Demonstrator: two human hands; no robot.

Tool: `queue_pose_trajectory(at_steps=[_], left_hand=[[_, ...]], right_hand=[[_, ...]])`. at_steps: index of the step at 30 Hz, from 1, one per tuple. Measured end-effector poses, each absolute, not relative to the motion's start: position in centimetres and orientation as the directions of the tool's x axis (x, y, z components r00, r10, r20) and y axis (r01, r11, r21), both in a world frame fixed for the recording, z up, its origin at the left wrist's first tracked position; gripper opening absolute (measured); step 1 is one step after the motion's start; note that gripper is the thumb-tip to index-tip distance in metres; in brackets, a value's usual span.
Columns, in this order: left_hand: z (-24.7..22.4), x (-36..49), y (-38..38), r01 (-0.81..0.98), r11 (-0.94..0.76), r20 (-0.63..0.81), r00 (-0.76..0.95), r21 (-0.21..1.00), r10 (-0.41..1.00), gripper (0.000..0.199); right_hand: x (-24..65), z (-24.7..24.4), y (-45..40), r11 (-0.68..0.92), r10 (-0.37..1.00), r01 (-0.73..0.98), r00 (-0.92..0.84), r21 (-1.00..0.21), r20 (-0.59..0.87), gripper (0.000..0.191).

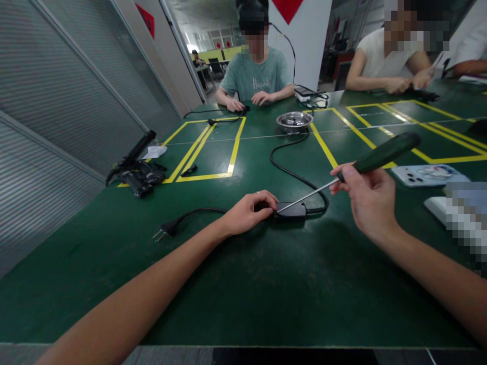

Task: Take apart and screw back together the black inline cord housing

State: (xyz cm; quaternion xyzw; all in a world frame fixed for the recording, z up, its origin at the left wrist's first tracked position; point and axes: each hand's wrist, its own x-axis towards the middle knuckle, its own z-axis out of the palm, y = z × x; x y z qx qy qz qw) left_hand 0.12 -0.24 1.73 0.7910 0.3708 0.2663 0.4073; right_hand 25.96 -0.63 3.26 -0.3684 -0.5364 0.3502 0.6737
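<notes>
A small black box with a cable at each end, like a power adapter [292,211], lies on the green table in front of me. My left hand [253,209] is closed around its left end, thumb and fingers pinching it. My right hand [367,200] grips a screwdriver [380,154] with a dark green handle. Its long metal shaft slants down to the left, and the tip meets the adapter's top close to my left fingertips. From the left end a cord runs to a two-pin plug [167,229]; the right cable [292,176] curves back toward a metal bowl.
The metal bowl [294,120] holds small dark parts. Black bagged items [139,175] and a short black piece [189,171] lie left. A phone [429,175] is at right. Yellow tape [205,178] marks the green table [243,289]. Two people work across from me.
</notes>
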Motion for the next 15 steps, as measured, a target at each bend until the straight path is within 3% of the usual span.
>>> queue_pose_trajectory(at_steps=[3,7,11,15], left_hand=[[1.77,0.11,-0.25,0.372,-0.388,0.113,0.583,0.843,0.805,0.011],[1.77,0.08,-0.2,0.375,-0.383,0.106,0.583,0.844,0.805,0.01],[1.69,0.05,-0.15,0.368,-0.381,0.106,0.587,0.848,0.802,0.01],[1.66,0.03,-0.14,0.378,-0.382,0.102,0.586,0.843,0.804,0.01]], right_hand=[[25.84,3.19,-0.56,0.474,0.867,-0.054,0.201,-0.879,0.456,0.013],[25.94,3.15,-0.63,0.451,0.89,-0.162,0.157,-0.878,0.428,0.012],[26.38,3.13,-0.82,0.421,0.906,-0.26,0.068,-0.869,0.419,0.023],[26.41,3.07,-0.88,0.444,0.896,-0.23,0.102,-0.866,0.432,0.021]])
